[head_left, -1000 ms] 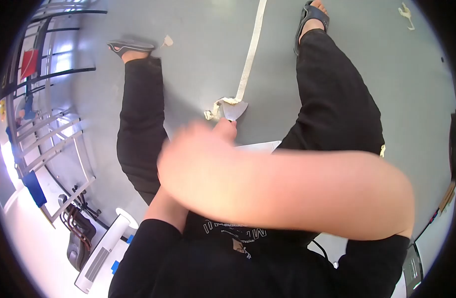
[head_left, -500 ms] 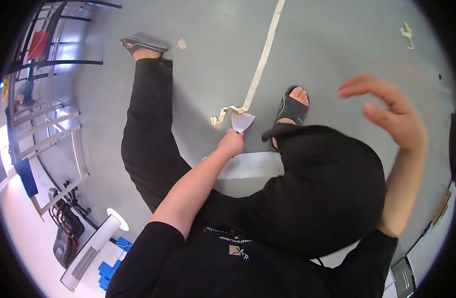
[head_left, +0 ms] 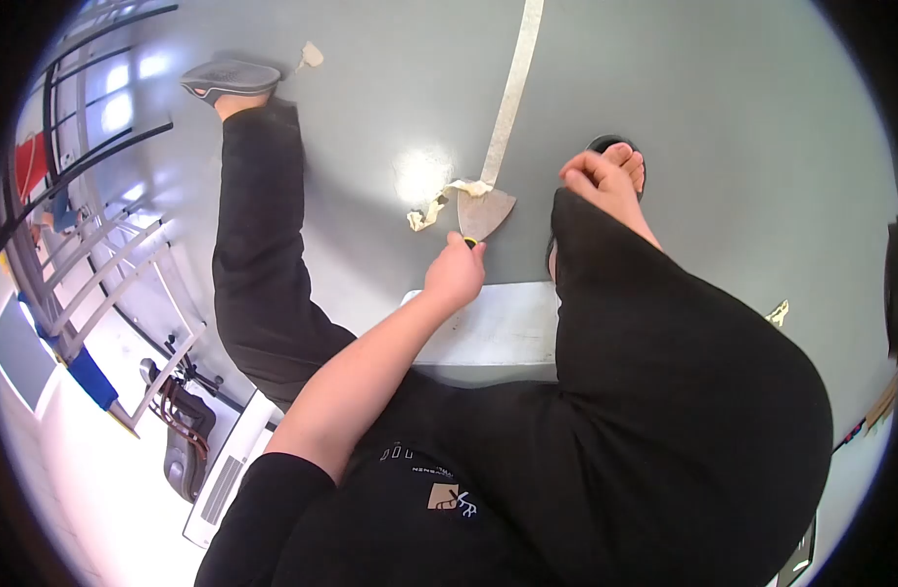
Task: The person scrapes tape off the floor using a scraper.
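My left hand grips the handle of a putty knife, its broad metal blade lying at the near end of a pale tape strip on the grey floor. By the blade, a crumpled, peeled-up length of tape curls off to the left. Beyond my raised right knee, in front of my right foot, is my right hand. Its fingers are loosely bent with nothing visible between them; the knee hides part of that forearm.
A low white board or step sits between my legs. Scraps of tape lie on the floor near my left sandal and beside my right knee. Metal frames and a dark chair stand at left.
My right hand has swung from the far right inward to beside my right foot. My left hand keeps the putty knife at the tape's end. The tape scrap at right appears lower, and the view has shifted.
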{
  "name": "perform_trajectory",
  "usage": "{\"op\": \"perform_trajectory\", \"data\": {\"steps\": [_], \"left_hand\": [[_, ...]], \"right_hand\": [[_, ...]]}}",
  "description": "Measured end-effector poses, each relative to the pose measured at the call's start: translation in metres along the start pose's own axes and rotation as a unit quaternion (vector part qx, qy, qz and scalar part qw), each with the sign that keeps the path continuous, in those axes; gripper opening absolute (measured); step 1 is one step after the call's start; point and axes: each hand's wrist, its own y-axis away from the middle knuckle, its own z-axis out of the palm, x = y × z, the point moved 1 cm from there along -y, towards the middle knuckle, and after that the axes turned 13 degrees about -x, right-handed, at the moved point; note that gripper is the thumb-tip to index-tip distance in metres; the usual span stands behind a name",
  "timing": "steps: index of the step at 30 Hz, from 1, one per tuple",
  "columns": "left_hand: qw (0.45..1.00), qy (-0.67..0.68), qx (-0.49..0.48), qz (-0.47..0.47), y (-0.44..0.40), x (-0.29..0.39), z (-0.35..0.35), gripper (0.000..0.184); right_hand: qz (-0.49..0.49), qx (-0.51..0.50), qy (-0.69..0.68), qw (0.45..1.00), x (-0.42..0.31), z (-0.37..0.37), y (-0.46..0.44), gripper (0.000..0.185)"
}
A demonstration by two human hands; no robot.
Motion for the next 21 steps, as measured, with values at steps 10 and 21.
{"op": "perform_trajectory", "data": {"steps": [10, 21], "left_hand": [[0.997, 0.001, -0.064, -0.042, 0.022, -0.032, 0.031, 0.039], [0.998, -0.027, 0.048, 0.033, -0.015, -0.047, 0.034, 0.045]], "right_hand": [[0.034, 0.047, 0.349, 0.935, 0.019, 0.005, 0.002, 0.022], [0.012, 0.140, 0.437, 0.889, 0.020, 0.013, -0.003, 0.024]]}}
